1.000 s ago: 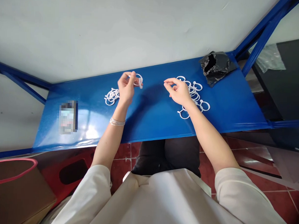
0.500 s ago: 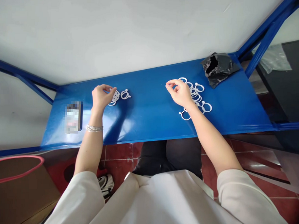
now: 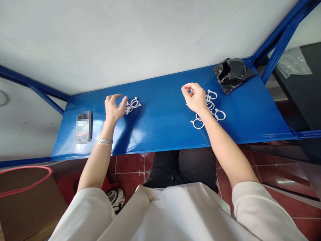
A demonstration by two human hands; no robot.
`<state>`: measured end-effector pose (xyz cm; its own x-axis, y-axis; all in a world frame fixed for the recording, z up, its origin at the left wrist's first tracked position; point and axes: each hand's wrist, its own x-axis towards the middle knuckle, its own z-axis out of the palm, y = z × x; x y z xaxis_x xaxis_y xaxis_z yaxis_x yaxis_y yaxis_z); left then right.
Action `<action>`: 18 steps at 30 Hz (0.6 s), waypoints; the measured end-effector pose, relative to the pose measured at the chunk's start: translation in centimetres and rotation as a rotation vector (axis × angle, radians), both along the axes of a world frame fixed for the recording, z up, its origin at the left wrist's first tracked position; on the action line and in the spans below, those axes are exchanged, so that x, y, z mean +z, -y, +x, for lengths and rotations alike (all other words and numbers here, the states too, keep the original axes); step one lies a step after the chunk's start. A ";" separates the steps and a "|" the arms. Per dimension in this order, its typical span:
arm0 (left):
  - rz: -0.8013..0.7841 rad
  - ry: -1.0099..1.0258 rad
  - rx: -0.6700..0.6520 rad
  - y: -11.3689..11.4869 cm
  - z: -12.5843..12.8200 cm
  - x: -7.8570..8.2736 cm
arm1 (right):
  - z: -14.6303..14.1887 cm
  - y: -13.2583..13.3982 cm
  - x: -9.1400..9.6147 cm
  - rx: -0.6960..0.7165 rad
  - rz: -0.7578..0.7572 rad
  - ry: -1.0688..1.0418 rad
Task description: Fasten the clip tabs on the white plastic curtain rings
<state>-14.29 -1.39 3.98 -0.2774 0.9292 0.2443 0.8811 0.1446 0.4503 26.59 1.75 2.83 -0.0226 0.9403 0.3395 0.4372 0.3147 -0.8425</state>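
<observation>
My left hand hovers at a small cluster of white plastic rings on the left part of the blue table. Its thumb and fingers are spread apart, and nothing shows in its grip. My right hand is over a larger pile of white rings, each with a small knob. Thumb and fingertips of this hand are pressed together in a pinch. A bit of white shows by its fingers, but whether that is held or lies behind is unclear. The hand and wrist cover part of the pile.
The blue table meets a pale wall at the back. A crumpled black plastic bag lies at its far right corner. On the left lies a blurred-out box-like object. Blue metal braces rise at the sides.
My left hand's fingers have spread apart from a more closed shape. My right hand has shifted slightly over the pile, fingers still pinched. The whole view has turned slightly.
</observation>
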 end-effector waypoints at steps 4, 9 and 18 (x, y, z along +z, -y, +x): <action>-0.098 -0.069 -0.087 0.7 1.8 -1.4 | 0.5 -0.4 -0.2 -0.109 0.042 0.100; -0.078 -0.091 -0.123 0.8 2.8 -2.3 | 1.9 -0.6 -0.3 -0.203 0.027 0.331; 0.315 -0.103 -0.345 1.8 9.1 0.9 | 2.0 -0.6 -1.1 -0.206 -0.145 0.531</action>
